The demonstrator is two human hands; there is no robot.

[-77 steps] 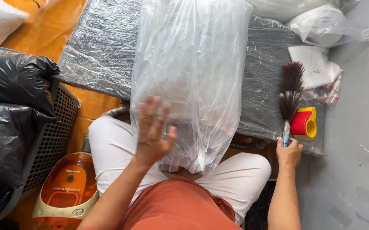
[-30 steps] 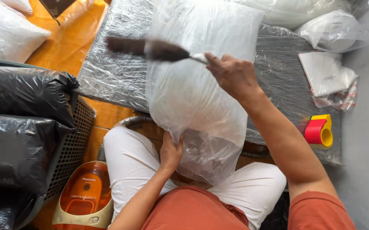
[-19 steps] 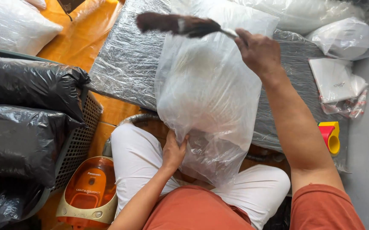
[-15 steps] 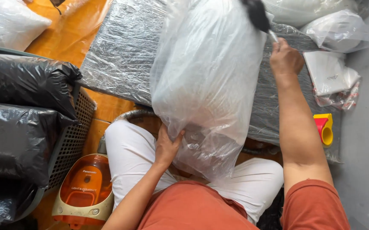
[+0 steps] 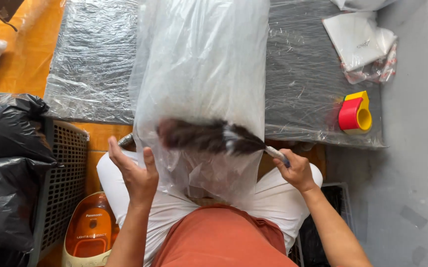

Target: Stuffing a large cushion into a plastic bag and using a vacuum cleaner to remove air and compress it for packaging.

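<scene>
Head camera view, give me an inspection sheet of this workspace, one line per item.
Surface: grey pad wrapped in clear film, on an orange floor sheet.
Job's things: large clear plastic bag with white filling; dark feather duster lying across its lower part, blurred.
Clutter: red and yellow tape dispenser; white packets; black bags in a mesh basket; orange vacuum cleaner.
Hands: right hand grips the duster handle; left hand open at the bag's edge.
Cables: nothing seen.
Surroundings: grey floor.
</scene>
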